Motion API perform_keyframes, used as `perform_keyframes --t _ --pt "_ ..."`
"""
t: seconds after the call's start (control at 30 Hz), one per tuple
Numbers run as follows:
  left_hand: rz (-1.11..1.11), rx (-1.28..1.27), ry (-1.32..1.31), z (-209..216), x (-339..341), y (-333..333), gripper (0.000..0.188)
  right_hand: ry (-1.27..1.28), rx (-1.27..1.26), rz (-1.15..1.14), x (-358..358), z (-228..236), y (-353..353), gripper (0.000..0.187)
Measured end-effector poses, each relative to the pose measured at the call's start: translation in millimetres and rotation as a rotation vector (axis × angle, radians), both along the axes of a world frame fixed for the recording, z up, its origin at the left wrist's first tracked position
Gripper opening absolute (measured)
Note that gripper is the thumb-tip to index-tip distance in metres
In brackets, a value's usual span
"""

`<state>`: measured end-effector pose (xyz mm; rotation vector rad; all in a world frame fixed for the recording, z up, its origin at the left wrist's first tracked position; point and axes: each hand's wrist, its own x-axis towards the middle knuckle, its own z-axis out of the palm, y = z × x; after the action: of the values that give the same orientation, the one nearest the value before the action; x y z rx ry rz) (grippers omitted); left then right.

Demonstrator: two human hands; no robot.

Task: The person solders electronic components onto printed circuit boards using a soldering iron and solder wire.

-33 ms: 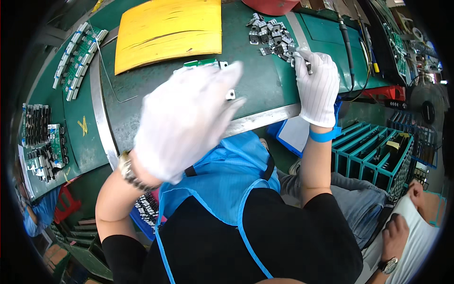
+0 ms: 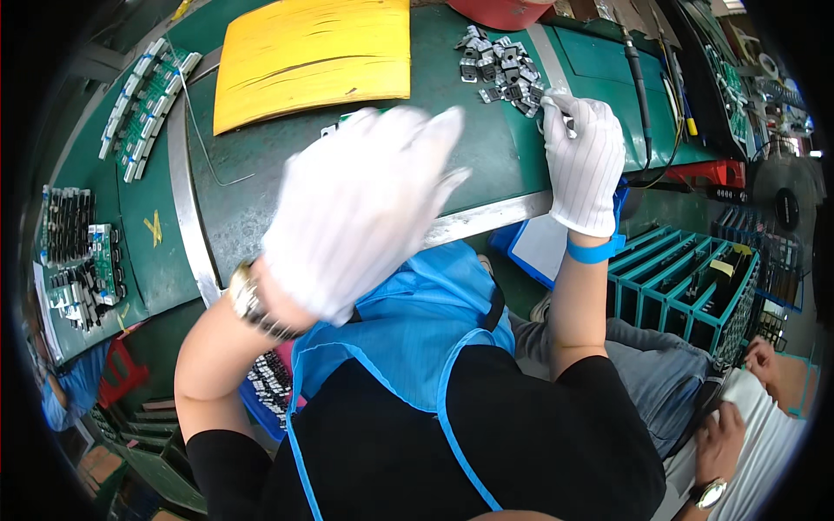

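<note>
My left hand (image 2: pixel 360 204), in a white glove and blurred, is over the middle of the bench with thumb and fingers apart and nothing visible between them. It hides most of a green circuit board (image 2: pixel 365 113); only a bit of the board shows beyond the knuckles. At the near edge of a pile of small black-and-silver parts (image 2: pixel 502 68), my right hand (image 2: pixel 584 156), gloved in striped white, has its fingertips pinched together. Whatever small piece they hold is too covered to name.
A yellow board (image 2: pixel 313 65) lies at the bench's far side, near a red bowl (image 2: pixel 499 10). Circuit boards (image 2: pixel 143 108) stand at left, with a bent wire beside them. A soldering iron (image 2: pixel 638 87) is at right. Teal racks (image 2: pixel 686 269) and another person's hand (image 2: pixel 723 443) are at lower right.
My left hand has shifted right and now covers a small part with a hole that showed between its thumb and finger. My right hand has hardly moved; its fingertips turned slightly.
</note>
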<state>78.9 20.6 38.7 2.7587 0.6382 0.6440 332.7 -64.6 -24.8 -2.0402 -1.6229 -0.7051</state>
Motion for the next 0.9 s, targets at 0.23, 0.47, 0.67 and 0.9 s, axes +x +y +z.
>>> perform_keyframes --t 0.23,0.47,0.67,0.9 --pt "-0.073 0.608 -0.200 -48 71 32 0.035 0.203 0.175 0.008 -8 10 -8 0.009" --pt "0.076 0.323 0.044 -46 86 30 0.020 0.323 0.074 -0.003 -6 10 -22 0.014" --pt "0.049 -0.002 -0.186 -8 41 21 0.013 0.278 0.081 -0.043 -10 19 -28 0.022" --pt "0.183 -0.079 -0.078 33 -40 12 0.026 0.089 -0.063 -0.140 -19 5 -8 0.040"
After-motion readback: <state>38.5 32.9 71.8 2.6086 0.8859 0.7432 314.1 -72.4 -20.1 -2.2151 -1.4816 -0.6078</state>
